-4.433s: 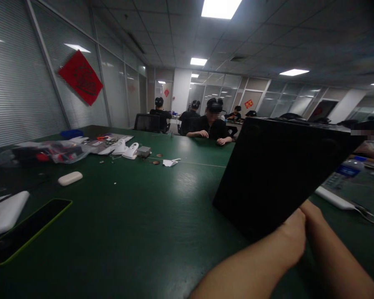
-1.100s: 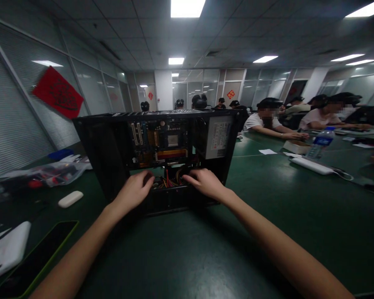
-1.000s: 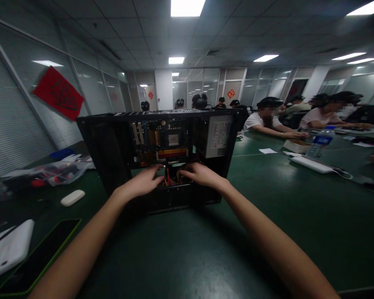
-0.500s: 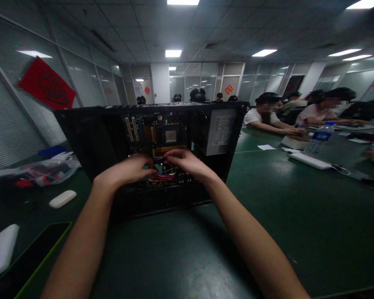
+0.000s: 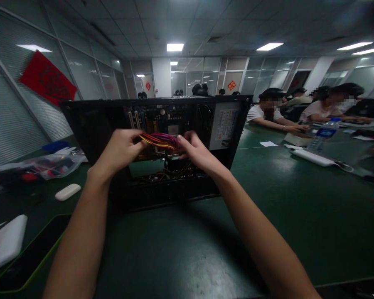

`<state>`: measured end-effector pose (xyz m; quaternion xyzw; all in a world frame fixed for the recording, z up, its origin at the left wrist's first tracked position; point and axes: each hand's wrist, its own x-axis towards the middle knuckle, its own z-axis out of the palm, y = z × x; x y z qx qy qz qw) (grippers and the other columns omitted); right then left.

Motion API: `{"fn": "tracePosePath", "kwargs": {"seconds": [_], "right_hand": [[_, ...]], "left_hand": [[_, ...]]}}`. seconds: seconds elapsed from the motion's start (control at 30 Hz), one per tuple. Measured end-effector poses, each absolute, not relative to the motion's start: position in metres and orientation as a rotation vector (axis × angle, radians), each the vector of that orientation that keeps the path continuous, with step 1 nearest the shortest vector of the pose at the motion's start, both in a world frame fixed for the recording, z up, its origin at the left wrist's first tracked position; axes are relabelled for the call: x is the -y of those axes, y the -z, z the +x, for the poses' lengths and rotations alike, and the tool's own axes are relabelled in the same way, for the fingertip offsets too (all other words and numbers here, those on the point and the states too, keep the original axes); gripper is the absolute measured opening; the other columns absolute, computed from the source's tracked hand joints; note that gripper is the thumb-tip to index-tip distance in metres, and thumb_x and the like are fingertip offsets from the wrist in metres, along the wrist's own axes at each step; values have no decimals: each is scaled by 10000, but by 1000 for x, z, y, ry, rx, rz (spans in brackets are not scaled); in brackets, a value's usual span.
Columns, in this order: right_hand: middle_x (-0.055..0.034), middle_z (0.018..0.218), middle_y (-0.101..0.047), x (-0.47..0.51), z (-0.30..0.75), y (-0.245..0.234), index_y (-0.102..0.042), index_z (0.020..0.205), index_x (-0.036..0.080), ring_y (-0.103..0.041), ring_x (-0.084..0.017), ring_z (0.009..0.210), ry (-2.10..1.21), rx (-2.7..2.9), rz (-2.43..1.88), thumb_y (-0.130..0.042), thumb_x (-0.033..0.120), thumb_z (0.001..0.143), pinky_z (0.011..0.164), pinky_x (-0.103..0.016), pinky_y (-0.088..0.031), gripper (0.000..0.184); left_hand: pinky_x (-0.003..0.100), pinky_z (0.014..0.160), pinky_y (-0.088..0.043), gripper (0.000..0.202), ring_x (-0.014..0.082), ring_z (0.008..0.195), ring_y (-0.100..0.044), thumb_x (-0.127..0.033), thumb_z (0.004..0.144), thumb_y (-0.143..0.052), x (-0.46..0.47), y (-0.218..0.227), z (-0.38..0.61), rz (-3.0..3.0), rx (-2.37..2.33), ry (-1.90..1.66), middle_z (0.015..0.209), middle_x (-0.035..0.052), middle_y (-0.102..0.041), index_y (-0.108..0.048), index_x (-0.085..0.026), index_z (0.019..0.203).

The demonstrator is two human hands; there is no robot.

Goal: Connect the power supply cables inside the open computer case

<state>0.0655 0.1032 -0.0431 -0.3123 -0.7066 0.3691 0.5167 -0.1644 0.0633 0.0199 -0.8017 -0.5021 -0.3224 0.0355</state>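
Note:
A bundle of yellow, red and purple cables [image 5: 160, 141] is stretched between my two hands, in front of the motherboard [image 5: 177, 118]. My left hand [image 5: 126, 147] is closed on the bundle's left end. Closed on its right end, my right hand [image 5: 195, 149] has the thumb on top; both hands are a little blurred. The open black computer case [image 5: 162, 197] stands on the table, its inside facing me. In its upper right sits the power supply [image 5: 225, 126], with a label on its side. Other dark cables [image 5: 157, 177] lie low inside the case.
On the left of the green table [image 5: 162, 249] are a plastic bag of parts [image 5: 50, 166], a white oval case [image 5: 67, 192], a white device [image 5: 8, 243] and a green-edged dark phone-like slab [image 5: 31, 257]. A water bottle [image 5: 326, 133] and white power strip [image 5: 313, 158] lie right, near seated people.
Both hands have risen from the bottom of the case, lifting the coloured cable bundle up before the motherboard. The view has shifted slightly.

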Motion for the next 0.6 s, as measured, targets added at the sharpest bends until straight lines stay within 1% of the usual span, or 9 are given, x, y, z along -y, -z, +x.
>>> {"fn": "tracePosePath", "kwargs": {"seconds": [0.1, 0.17, 0.2, 0.27, 0.37, 0.43, 0.5, 0.6], "right_hand": [[-60, 959, -690, -107, 67, 53, -593, 973, 186, -661, -190, 876, -702, 2020, -800, -437, 518, 1025, 783, -327, -508, 370], [-79, 930, -706, -109, 67, 60, -630, 912, 173, -653, -209, 877, -512, 2240, -874, -440, 452, 1040, 806, -337, -470, 361], [-94, 944, -713, -110, 66, 64, -644, 923, 168, -651, -220, 872, -448, 2329, -925, -462, 438, 1035, 790, -335, -456, 345], [-117, 960, -720, -111, 64, 71, -666, 950, 160, -647, -230, 836, -412, 2490, -1014, -519, 463, 1008, 727, -322, -434, 342], [-99, 898, -721, -110, 59, 73, -692, 902, 160, -626, -201, 762, -476, 2646, -974, -550, 492, 987, 661, -292, -405, 371], [-78, 898, -718, -109, 55, 71, -698, 938, 151, -619, -185, 770, -486, 2615, -893, -600, 419, 971, 668, -277, -402, 288], [-72, 936, -713, -112, 51, 70, -689, 1021, 132, -616, -178, 815, -465, 2524, -836, -632, 297, 950, 702, -269, -405, 188], [-83, 964, -702, -122, 47, 76, -677, 1041, 108, -597, -170, 852, -400, 2466, -824, -578, 193, 965, 749, -269, -407, 151]], "left_hand": [[267, 744, -483, 342, 188, 808, -656, -349, 876, -522, -64, -22, -168, -2272, 1646, 1050, 990, 60, -764, -748, -155, 1045], [271, 765, -491, 335, 192, 815, -664, -339, 874, -524, -65, -21, -170, -2224, 1706, 1053, 1010, 57, -770, -749, -162, 1048], [273, 774, -495, 334, 194, 819, -668, -343, 877, -523, -66, -21, -171, -2217, 1718, 1059, 1010, 55, -773, -750, -163, 1046], [274, 791, -498, 334, 199, 839, -679, -345, 881, -525, -67, -19, -172, -2232, 1698, 1069, 1008, 56, -774, -751, -161, 1044], [278, 800, -500, 324, 208, 868, -692, -333, 878, -534, -72, -13, -167, -2277, 1650, 1077, 1009, 68, -775, -752, -152, 1035], [281, 789, -503, 316, 215, 864, -696, -337, 877, -546, -78, -9, -160, -2305, 1629, 1138, 1006, 74, -777, -756, -149, 1020], [281, 768, -503, 306, 225, 855, -697, -347, 878, -561, -84, -4, -152, -2321, 1599, 1255, 996, 77, -779, -761, -152, 1000], [284, 724, -489, 273, 228, 825, -692, -341, 872, -585, -91, 2, -142, -2320, 1534, 1376, 953, 84, -779, -766, -155, 957]]}}
